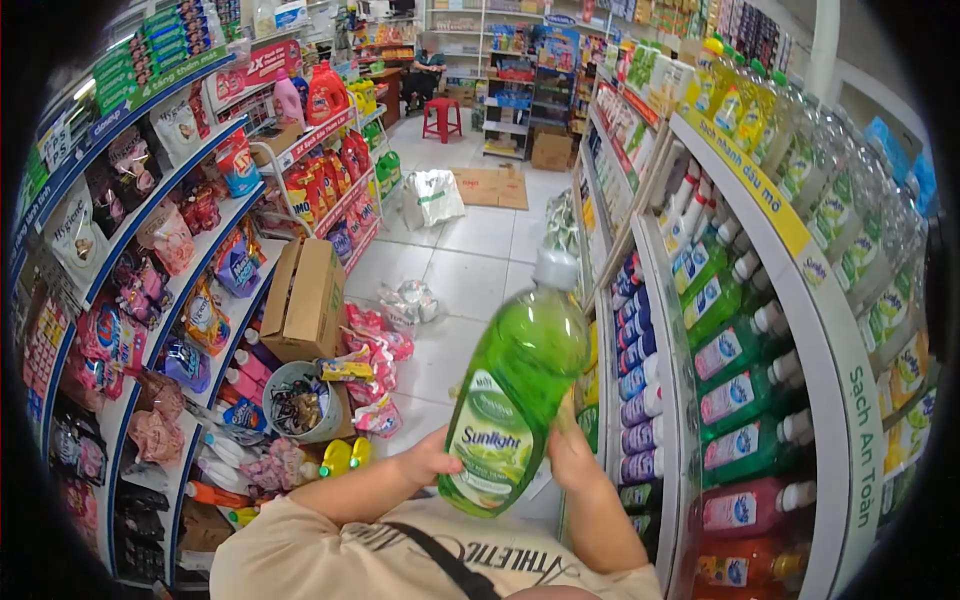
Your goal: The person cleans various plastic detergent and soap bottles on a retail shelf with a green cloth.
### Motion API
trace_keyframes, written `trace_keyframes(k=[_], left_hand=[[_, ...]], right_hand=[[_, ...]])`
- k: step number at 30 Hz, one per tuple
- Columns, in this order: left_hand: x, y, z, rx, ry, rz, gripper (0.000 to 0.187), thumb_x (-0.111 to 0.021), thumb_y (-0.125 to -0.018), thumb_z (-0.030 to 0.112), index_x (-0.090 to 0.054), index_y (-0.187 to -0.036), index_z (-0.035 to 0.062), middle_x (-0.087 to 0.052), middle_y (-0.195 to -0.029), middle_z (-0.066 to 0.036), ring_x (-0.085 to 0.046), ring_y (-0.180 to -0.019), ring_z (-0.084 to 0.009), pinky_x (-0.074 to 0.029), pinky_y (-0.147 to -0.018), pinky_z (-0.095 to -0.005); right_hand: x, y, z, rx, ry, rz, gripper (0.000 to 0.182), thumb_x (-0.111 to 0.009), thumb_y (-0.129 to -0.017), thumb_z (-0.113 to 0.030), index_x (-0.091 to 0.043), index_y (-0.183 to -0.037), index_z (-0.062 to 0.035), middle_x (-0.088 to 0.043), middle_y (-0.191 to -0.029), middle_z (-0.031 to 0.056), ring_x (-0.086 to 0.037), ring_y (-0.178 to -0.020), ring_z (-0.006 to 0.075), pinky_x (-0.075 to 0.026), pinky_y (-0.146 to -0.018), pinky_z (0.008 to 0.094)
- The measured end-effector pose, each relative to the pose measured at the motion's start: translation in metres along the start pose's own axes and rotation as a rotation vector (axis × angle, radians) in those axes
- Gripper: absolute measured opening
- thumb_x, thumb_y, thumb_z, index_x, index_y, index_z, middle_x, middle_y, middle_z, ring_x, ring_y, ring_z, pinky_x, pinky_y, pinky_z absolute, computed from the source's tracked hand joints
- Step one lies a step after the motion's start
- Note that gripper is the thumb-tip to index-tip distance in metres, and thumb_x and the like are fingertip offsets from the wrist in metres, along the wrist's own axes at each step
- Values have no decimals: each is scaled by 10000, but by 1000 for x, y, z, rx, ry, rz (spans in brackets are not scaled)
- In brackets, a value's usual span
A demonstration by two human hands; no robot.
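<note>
A large green Sunlight dish soap bottle [525,365] is held up in front of my chest, its pale cap pointing up and slightly right. The front label faces me. My left hand [432,460] grips the bottle low on its left side, the thumb showing at the label's edge. On the other side my right hand [570,448] holds it, with its fingers partly hidden behind the bottle. To the right, green dish soap bottles [735,350] lie in rows on a shelf, with clear-looking bottles [835,215] standing above them.
Shelves of bagged products [165,235] line the left side. A cardboard box [307,300], a bucket [303,400] and pink packets [375,360] crowd the floor there. Farther down the aisle are a white bag [433,198], flat cardboard [490,188], a red stool [442,120] and a seated person.
</note>
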State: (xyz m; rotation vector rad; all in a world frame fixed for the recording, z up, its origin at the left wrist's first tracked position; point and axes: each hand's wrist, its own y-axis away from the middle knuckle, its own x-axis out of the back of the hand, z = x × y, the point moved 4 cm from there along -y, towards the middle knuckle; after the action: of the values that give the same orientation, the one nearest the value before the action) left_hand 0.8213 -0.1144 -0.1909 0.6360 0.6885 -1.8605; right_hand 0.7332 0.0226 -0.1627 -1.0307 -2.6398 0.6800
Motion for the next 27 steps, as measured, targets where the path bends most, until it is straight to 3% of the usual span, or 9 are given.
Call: trace_keyframes(k=[1,4,5,8,9,13,16,21,27], left_hand=[[-4,0,4,-82,-21,14,802,-661,-708,177,-214,-1348,-8,-405,-1300,-160,-422,-1185,-263,-330,-989,-385],[6,3,-2,59,-69,27,784,-637,-732,107,-182,-1362,3,-390,-1311,-145,-402,-1197,-237,-315,-995,-371],[2,0,3,60,-116,24,767,-647,-744,103,-201,-1360,6,-393,-1303,-133,-391,-1197,-224,-313,-992,-359],[6,-3,2,1,-724,28,776,-680,-736,160,-232,-1349,2,-392,-1291,-140,-378,-1196,-224,-313,-987,-352],[5,-5,2,4,-857,69,793,-724,-699,245,-291,-1316,-1,-421,-1258,-141,-414,-1168,-243,-319,-976,-354],[5,-10,6,-79,-1137,244,763,-730,-690,262,-330,-1297,32,-442,-1215,-177,-439,-1137,-267,-329,-962,-345],[10,-19,21,-190,-1246,222,691,-702,-718,272,-361,-1284,71,-488,-1131,-181,-469,-1058,-305,-367,-903,-358],[8,-34,41,-435,-1312,301,603,-616,-783,252,-351,-1251,-21,-492,-1099,-194,-476,-1020,-352,-371,-881,-385],[-1,-49,37,-288,-1525,203,561,-661,-726,302,-463,-1181,39,-447,-1069,-206,-440,-943,-333,-368,-828,-387]], right_hand=[[9,5,12,25,131,26,744,-448,-885,-357,-62,-1361,65,-141,-1422,201,-75,-1339,306,-74,-1070,414],[16,11,0,-58,-387,216,827,-516,-847,-410,-65,-1367,49,-149,-1419,196,-136,-1327,306,-118,-1065,409],[4,3,-20,-35,-523,205,833,-643,-777,-357,-173,-1350,24,-278,-1371,161,-293,-1261,260,-235,-1035,383],[4,21,2,-186,-128,301,819,-649,-772,-389,-210,-1320,33,-380,-1286,149,-405,-1178,265,-311,-988,377],[4,30,17,-270,-196,456,816,-686,-723,-433,-287,-1278,13,-475,-1192,151,-497,-1079,269,-411,-907,360],[-5,31,26,-314,-478,767,723,-704,-732,-352,-326,-1247,-13,-503,-1127,140,-529,-1011,246,-447,-847,355],[-5,47,49,-357,-463,706,589,-610,-787,-136,-304,-1276,-14,-473,-1165,109,-502,-1017,212,-402,-885,328],[-24,55,64,-576,-450,506,510,-620,-784,-116,-365,-1211,1,-511,-1112,93,-508,-994,178,-407,-868,309],[-32,53,61,-620,-401,515,512,-610,-795,-88,-355,-1230,-4,-504,-1132,98,-505,-1022,178,-406,-885,315]])
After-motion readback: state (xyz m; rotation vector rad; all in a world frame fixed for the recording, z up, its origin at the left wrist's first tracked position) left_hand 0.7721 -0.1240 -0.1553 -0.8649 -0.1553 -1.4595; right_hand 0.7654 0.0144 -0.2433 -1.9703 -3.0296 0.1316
